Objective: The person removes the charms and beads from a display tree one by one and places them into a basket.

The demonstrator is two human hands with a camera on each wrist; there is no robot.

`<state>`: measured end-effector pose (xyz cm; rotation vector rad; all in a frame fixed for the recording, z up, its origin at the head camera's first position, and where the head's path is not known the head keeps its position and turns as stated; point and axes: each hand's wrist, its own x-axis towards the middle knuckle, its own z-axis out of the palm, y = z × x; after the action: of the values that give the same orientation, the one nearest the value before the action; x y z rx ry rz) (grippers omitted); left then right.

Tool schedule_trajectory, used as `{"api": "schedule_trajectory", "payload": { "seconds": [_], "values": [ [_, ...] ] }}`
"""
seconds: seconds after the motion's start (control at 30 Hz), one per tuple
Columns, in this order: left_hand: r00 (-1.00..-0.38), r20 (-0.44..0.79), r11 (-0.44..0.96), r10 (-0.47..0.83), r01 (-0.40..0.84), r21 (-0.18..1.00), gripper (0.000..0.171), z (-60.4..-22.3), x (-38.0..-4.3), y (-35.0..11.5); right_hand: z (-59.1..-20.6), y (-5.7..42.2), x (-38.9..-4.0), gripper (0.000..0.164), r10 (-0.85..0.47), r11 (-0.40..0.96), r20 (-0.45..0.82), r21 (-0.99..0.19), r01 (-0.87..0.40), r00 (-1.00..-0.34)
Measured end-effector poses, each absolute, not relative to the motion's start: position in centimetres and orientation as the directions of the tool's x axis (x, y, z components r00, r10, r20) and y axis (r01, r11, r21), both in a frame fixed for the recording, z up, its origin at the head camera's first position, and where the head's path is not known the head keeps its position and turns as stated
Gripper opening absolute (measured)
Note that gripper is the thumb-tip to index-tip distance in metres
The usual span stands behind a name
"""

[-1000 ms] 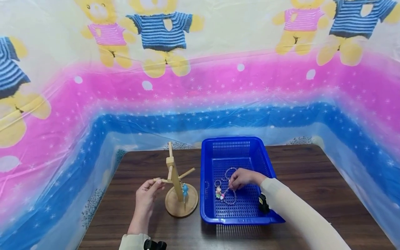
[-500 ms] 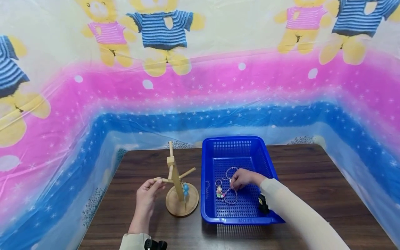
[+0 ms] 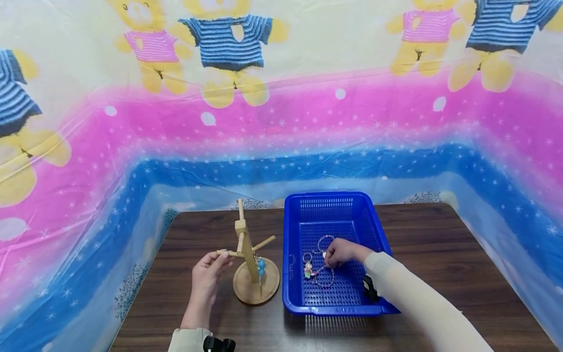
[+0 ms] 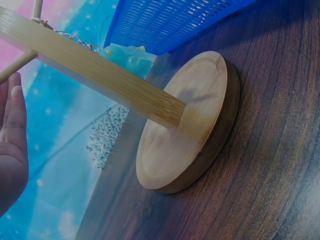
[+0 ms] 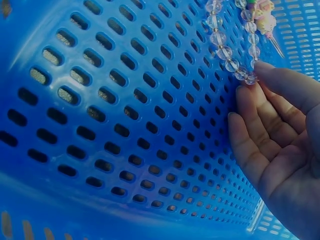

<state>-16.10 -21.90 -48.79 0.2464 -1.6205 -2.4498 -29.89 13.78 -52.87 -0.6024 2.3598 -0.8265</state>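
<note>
My left hand [image 3: 205, 283] pinches the end of a peg on a wooden rack [image 3: 249, 256] with a round base [image 4: 185, 145]. In the left wrist view, the left palm [image 4: 12, 165] shows at the edge. From another peg hangs a blue figure keychain [image 3: 261, 267] on a metal chain [image 4: 80, 41]. My right hand [image 3: 343, 252] is down inside the blue basket [image 3: 287, 293]. Its thumb and index finger pinch a bracelet of clear beads [image 5: 218, 38]. Beside it lie a keychain with a small figure [image 3: 308, 271] and another beaded loop [image 3: 319, 243].
Rack and basket stand side by side on a dark wooden table [image 3: 440, 254]. The basket's raised walls surround the right hand. A printed cloth [image 3: 299, 122] with bears hangs behind the table and along its sides.
</note>
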Motion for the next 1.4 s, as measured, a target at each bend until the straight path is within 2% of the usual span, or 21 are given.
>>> {"api": "schedule_trajectory", "payload": {
  "seconds": [0.23, 0.47, 0.67, 0.93, 1.1, 1.27, 1.4],
  "values": [
    [-0.969, -0.035, -0.381, -0.245, 0.063, 0.922, 0.032, -48.8, -16.1, -21.9, -52.9, 13.7, -30.1, 0.01, -0.583, 0.73, -0.343, -0.62, -0.288, -0.736],
    [-0.968, -0.037, -0.392, -0.247, 0.065, 0.918, 0.017, -48.9, -16.2, -21.8, -52.7, 13.7, -29.9, 0.012, -0.594, 0.729, -0.313, -0.599, -0.331, -0.741],
    [-0.969, -0.038, -0.396, -0.243, 0.063, 0.916, 0.02, -48.9, -16.2, -21.7, -52.9, 13.8, -29.9, 0.014, -0.591, 0.726, -0.31, -0.606, -0.325, -0.745],
    [-0.971, -0.032, -0.385, -0.236, 0.063, 0.921, 0.034, -48.8, -16.3, -21.7, -52.5, 14.0, -29.9, 0.009, -0.584, 0.744, -0.348, -0.592, -0.311, -0.733],
    [-0.968, -0.045, -0.38, -0.245, 0.054, 0.924, 0.03, -48.8, -16.3, -21.7, -51.3, 14.0, -30.1, 0.013, -0.581, 0.737, -0.36, -0.613, -0.284, -0.73],
    [-0.966, -0.059, -0.392, -0.254, 0.047, 0.919, 0.022, -48.9, -16.2, -21.7, -49.6, 13.7, -30.1, 0.015, -0.639, 0.68, -0.281, -0.64, -0.356, -0.716],
    [-0.964, -0.058, -0.392, -0.261, 0.051, 0.919, 0.021, -49.0, -16.2, -21.8, -48.0, 13.2, -29.7, 0.021, -0.664, 0.627, -0.235, -0.693, -0.357, -0.71]
  ]
}}
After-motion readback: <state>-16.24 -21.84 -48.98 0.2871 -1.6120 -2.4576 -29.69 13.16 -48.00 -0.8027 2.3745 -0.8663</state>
